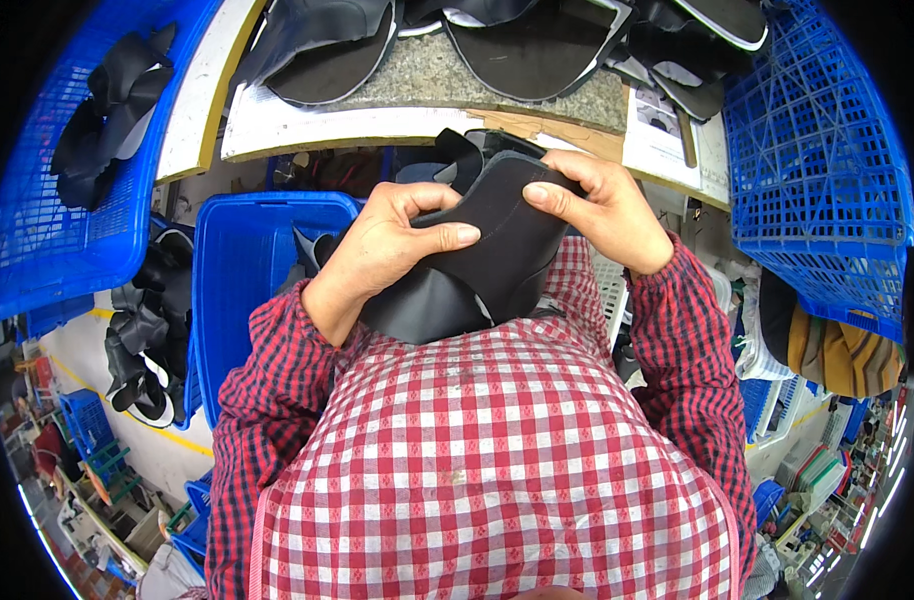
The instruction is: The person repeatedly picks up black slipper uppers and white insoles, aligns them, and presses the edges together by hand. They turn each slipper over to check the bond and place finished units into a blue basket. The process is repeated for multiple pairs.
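I hold a black shoe upper of soft leather-like material in front of my chest, over my red and white checked shirt. My left hand grips its left side, thumb across the top and fingers curled around it. At the far top edge, my right hand pinches the piece with fingers and thumb. Its lower part rests against my shirt.
A worktable ahead carries several black shoe uppers. Blue plastic baskets stand at the left, the right and below the table; more black pieces lie at the left.
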The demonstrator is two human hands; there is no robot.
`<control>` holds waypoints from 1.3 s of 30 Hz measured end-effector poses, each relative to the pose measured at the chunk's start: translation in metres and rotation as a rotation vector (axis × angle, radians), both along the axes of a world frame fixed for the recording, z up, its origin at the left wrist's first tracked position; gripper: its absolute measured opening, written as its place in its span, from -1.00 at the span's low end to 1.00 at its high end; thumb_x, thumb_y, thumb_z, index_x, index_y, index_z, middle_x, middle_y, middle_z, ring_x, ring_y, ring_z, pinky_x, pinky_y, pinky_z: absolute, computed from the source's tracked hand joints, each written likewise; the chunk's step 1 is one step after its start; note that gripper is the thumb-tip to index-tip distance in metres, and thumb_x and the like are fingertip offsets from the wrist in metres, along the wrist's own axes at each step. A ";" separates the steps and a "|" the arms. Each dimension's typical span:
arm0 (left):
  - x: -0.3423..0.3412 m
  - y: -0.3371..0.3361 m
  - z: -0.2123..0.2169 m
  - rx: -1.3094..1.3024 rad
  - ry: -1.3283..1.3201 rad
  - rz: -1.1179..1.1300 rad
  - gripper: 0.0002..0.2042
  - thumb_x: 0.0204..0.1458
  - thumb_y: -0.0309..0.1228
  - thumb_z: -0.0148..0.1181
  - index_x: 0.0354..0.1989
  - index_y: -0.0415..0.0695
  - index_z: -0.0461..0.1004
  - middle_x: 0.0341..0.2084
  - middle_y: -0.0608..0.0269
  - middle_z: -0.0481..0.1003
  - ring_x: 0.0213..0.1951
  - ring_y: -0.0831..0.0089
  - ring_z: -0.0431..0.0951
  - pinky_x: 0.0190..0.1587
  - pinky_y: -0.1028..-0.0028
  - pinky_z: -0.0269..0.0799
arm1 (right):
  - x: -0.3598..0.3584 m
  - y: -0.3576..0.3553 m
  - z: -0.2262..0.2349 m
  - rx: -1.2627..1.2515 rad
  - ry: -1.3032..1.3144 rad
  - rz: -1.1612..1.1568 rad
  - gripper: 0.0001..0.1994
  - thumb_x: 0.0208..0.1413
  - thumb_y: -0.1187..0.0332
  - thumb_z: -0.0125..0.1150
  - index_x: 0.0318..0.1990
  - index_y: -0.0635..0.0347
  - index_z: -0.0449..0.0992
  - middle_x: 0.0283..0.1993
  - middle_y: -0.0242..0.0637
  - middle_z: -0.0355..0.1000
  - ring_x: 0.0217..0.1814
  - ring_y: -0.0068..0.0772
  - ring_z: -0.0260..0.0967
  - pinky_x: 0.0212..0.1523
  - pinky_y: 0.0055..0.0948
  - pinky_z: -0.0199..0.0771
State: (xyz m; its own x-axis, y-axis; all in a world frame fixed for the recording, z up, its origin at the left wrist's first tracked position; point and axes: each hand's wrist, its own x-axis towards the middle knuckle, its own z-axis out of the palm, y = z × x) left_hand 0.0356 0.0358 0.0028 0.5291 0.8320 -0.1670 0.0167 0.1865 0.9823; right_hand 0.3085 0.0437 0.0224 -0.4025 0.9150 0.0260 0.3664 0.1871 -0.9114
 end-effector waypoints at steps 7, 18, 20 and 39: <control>0.003 -0.015 -0.024 0.052 0.111 0.156 -0.86 0.07 -0.48 0.45 -0.39 -0.21 0.58 -0.46 0.45 0.56 -0.37 0.73 0.45 -0.26 0.62 0.38 | 0.002 -0.004 -0.010 -0.088 -0.064 0.061 -0.65 0.16 0.20 0.47 -0.06 0.24 0.55 -0.20 -0.22 0.57 -0.14 -0.40 0.53 -0.04 -0.37 0.52; -0.032 0.009 0.020 0.200 0.129 0.200 -0.87 0.08 -0.48 0.45 -0.27 -0.26 0.66 -0.38 0.39 0.61 -0.29 0.65 0.53 -0.16 0.55 0.45 | -0.008 -0.004 0.043 0.052 -0.186 0.032 -0.64 0.02 0.21 0.55 -0.10 0.19 0.61 -0.18 -0.33 0.57 -0.17 -0.38 0.53 -0.12 -0.42 0.54; -0.039 0.034 0.068 0.650 0.158 0.222 -0.86 0.06 -0.50 0.45 -0.23 -0.24 0.68 -0.24 0.29 0.64 -0.13 0.53 0.58 -0.03 0.49 0.47 | -0.012 -0.020 0.095 0.676 -0.375 0.003 -0.60 -0.10 0.16 0.58 -0.18 0.21 0.63 -0.19 -0.35 0.59 -0.24 -0.32 0.55 -0.25 -0.42 0.54; -0.020 0.052 0.087 1.316 0.650 0.971 -0.67 0.04 -0.55 0.47 -0.01 -0.22 0.57 -0.14 0.05 0.54 -0.06 0.13 0.55 -0.01 0.32 0.49 | -0.022 0.062 0.038 0.732 0.015 -0.205 -0.68 -0.03 0.34 0.53 -0.09 0.09 0.62 -0.12 -0.34 0.56 -0.09 -0.24 0.51 -0.08 -0.31 0.50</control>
